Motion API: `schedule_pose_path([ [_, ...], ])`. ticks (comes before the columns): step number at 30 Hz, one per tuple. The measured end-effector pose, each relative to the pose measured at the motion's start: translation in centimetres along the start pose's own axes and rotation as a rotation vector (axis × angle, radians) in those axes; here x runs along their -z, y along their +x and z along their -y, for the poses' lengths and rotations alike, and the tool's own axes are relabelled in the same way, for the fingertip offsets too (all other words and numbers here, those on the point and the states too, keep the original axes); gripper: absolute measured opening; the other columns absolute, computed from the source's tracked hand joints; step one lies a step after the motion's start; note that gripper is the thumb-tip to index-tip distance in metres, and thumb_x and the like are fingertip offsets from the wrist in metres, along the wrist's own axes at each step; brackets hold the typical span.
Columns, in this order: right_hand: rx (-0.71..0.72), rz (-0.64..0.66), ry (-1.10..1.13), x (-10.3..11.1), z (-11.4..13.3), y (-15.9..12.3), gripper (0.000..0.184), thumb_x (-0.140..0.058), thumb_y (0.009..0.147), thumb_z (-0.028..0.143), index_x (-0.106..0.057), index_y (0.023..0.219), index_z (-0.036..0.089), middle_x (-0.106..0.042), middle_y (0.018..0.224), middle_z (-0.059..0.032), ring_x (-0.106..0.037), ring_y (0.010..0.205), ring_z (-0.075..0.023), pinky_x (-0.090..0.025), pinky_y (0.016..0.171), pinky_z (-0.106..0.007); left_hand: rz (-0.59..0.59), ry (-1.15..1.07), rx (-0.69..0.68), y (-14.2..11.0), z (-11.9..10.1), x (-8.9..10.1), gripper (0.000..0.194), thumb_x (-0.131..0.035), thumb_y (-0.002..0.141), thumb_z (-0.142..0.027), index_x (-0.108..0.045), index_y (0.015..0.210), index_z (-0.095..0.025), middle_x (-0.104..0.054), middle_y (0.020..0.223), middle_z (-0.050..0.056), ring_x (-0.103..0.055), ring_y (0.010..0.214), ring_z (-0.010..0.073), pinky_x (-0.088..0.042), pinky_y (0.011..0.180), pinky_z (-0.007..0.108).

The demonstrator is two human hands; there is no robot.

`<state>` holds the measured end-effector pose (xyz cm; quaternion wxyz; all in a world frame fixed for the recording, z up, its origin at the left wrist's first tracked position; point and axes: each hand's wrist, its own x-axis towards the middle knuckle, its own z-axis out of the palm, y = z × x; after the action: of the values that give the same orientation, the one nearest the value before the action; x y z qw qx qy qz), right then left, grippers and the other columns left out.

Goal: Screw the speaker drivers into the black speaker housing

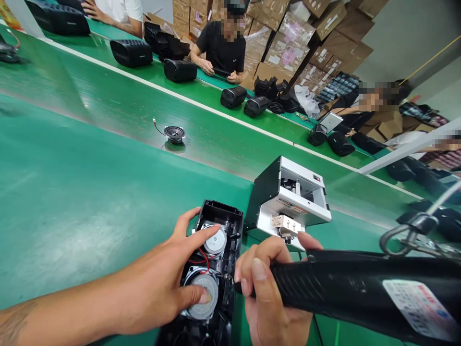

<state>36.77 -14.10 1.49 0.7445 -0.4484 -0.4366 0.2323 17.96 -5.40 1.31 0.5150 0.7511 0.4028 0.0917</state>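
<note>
An open black speaker housing [230, 226] lies on the green bench in front of me, with two round silver speaker drivers inside and red wires between them. My left hand [169, 274] presses on both drivers, index finger on the upper driver [215, 241], thumb on the lower driver [205, 298]. My right hand [268, 288] grips a black electric screwdriver [360, 288] that lies across the lower right of the view, its tip at the housing's right edge.
A silver and black screw feeder box [288, 197] stands just beyond the housing. A loose speaker driver [175, 133] rides on the green conveyor belt. Across the belt sit other people, with black speaker shells [130, 52] and stacked cardboard boxes [288, 43] behind.
</note>
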Motion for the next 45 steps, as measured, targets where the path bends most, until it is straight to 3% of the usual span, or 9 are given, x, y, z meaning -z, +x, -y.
schedule_pose_path([
  [4,0.042,0.071,-0.041,0.0,-0.4,-0.3,0.047,-0.073,0.115,0.021,-0.050,0.151,0.040,-0.056,0.087,0.0087,-0.057,0.063,-0.0159,-0.051,0.060,-0.031,-0.007,0.015,-0.020,-0.1,0.3,-0.3,0.109,-0.088,0.088,-0.020,-0.045,0.182,-0.054,-0.004,0.203,-0.003,-0.064,0.163,0.0393,-0.056,0.135,0.051],
  [12,0.065,0.047,-0.087,-1.2,-0.8,-0.5,0.040,-0.072,0.113,0.022,-0.050,0.144,0.036,-0.056,0.086,0.0074,-0.056,0.063,-0.0159,-0.044,0.055,-0.030,-0.047,0.057,-0.041,0.0,0.6,-0.7,0.110,-0.090,0.088,-0.016,-0.047,0.181,-0.055,-0.006,0.203,-0.003,-0.062,0.165,0.0405,-0.054,0.137,0.053],
  [17,0.175,0.020,-0.231,-1.8,-0.7,0.2,0.034,-0.072,0.108,0.019,-0.058,0.135,0.035,-0.058,0.085,0.0072,-0.059,0.067,-0.0169,-0.054,0.063,-0.030,-0.058,0.055,-0.053,0.1,1.0,-0.6,0.105,-0.087,0.091,-0.017,-0.047,0.181,-0.055,-0.007,0.202,-0.003,-0.059,0.167,0.0408,-0.051,0.139,0.056],
  [21,0.166,-0.016,-0.251,-2.0,-1.0,0.3,0.025,-0.073,0.111,0.027,-0.063,0.133,0.029,-0.063,0.089,0.0025,-0.065,0.070,-0.0195,-0.060,0.062,-0.033,-0.025,0.060,-0.094,0.5,2.9,-0.4,0.101,-0.082,0.098,-0.022,-0.040,0.183,-0.056,-0.002,0.203,-0.003,-0.045,0.177,0.0434,-0.041,0.143,0.062],
  [26,0.140,-0.050,-0.105,-2.7,-0.8,1.2,0.042,-0.075,0.115,0.042,-0.056,0.151,0.031,-0.062,0.089,0.0040,-0.058,0.056,-0.0158,-0.056,0.049,-0.030,-0.099,0.051,-0.161,1.6,6.2,-0.9,0.100,-0.089,0.095,-0.031,-0.046,0.183,-0.052,-0.012,0.202,0.002,-0.043,0.176,0.0502,-0.043,0.140,0.065],
  [30,0.300,-0.185,0.006,-1.2,1.3,4.1,0.059,-0.078,0.117,0.036,-0.045,0.165,0.041,-0.056,0.081,0.0115,-0.052,0.049,-0.0127,-0.052,0.049,-0.026,-0.150,0.027,-0.173,1.8,6.7,-1.9,0.100,-0.087,0.089,-0.027,-0.052,0.179,-0.053,-0.015,0.202,-0.001,-0.051,0.172,0.0468,-0.048,0.138,0.059],
  [33,0.420,-0.220,-0.079,1.6,2.6,6.9,0.059,-0.079,0.114,0.021,-0.046,0.160,0.038,-0.063,0.084,0.0116,-0.062,0.059,-0.0143,-0.061,0.062,-0.030,-0.172,0.025,-0.155,1.6,6.2,-2.3,0.096,-0.084,0.090,-0.027,-0.054,0.177,-0.053,-0.014,0.202,-0.004,-0.055,0.170,0.0427,-0.050,0.138,0.055],
  [37,0.479,-0.246,-0.246,4.7,2.6,8.8,0.060,-0.085,0.108,0.018,-0.049,0.154,0.032,-0.066,0.084,0.0115,-0.061,0.060,-0.0152,-0.060,0.062,-0.030,-0.167,0.053,-0.126,1.5,6.0,-2.5,0.102,-0.085,0.087,-0.026,-0.051,0.178,-0.056,-0.008,0.203,-0.007,-0.051,0.173,0.0439,-0.049,0.138,0.059],
  [45,0.364,-0.220,-0.237,4.0,2.5,7.9,0.048,-0.088,0.106,0.017,-0.056,0.140,0.029,-0.066,0.079,0.0105,-0.060,0.058,-0.0142,-0.057,0.059,-0.028,-0.176,0.074,-0.090,0.8,3.8,-1.5,0.103,-0.086,0.085,-0.021,-0.055,0.177,-0.056,-0.015,0.203,-0.007,-0.060,0.166,0.0452,-0.061,0.129,0.053],
])
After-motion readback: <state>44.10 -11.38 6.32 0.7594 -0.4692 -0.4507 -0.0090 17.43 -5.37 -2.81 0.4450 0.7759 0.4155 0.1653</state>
